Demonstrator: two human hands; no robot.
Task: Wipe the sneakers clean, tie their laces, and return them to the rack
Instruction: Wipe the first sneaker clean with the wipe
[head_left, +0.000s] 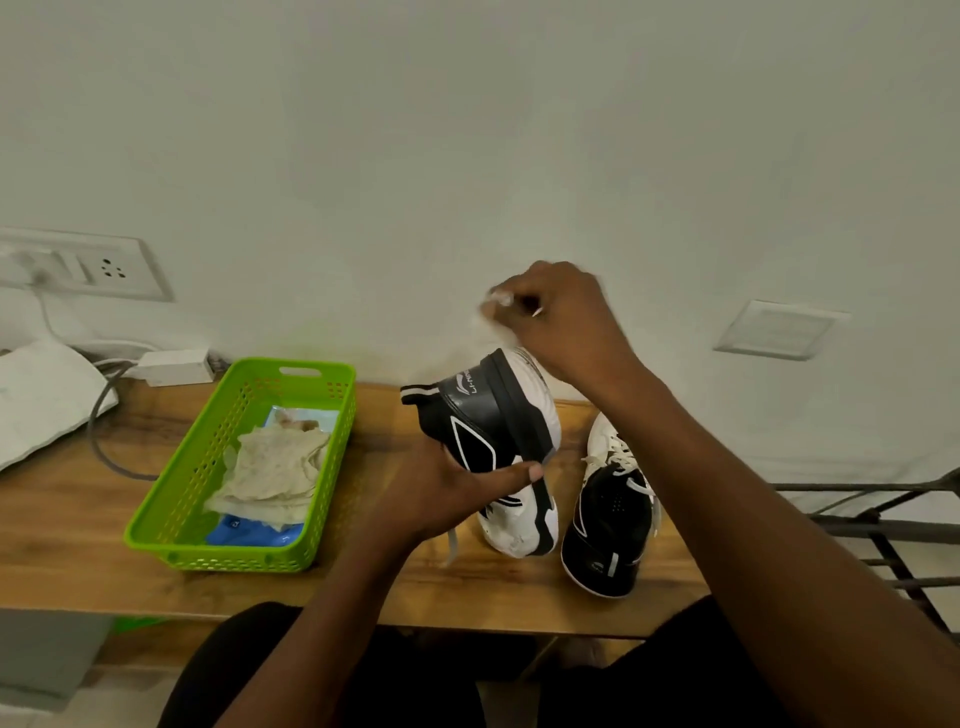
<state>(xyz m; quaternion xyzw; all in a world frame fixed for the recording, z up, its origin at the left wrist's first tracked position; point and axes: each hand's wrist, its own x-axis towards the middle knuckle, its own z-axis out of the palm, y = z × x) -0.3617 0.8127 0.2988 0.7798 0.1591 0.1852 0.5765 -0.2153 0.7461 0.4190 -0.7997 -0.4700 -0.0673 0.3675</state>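
1. Head view, looking down on a wood table (67, 525) set against a pale wall.
2. Grips the sneaker (498, 431) with the left hand (449, 499): fingers wrapped round the black side panel, thumb pressed along the sole edge.
3. Holds this sneaker on end at mid-table, heel up, toe down at the tabletop, sole turned to the right. Cannot tell whether the toe touches the wood.
4. Leaves one lace (451, 545) dangling below the left hand.
5. Sets the right hand (566, 317) above the raised heel, clear of the table, fingers curled tight and pinching a small white item (493, 304).
6. Cannot tell what the white item is: blurred, trailing down toward the heel.
7. Shows the other sneaker (608, 535) just right of the first, resting on its sole on the table, black heel toward the camera, white toe toward the wall.
8. Shows its laces (621, 462) loose and untied across the tongue.
9. Shows a green basket (234, 560) on the table left of the sneakers, near but apart from them.
10. Contains a crumpled cloth (275, 462) lying over a blue packet (244, 532).
11. Shows a dark metal rack (914, 532) past the right end of the table, apart from both sneakers.
12. Shows a wall socket (111, 267) at upper left, a white adapter (171, 366) at the back edge of the table, and a grey cable (92, 431) looping across the wood.
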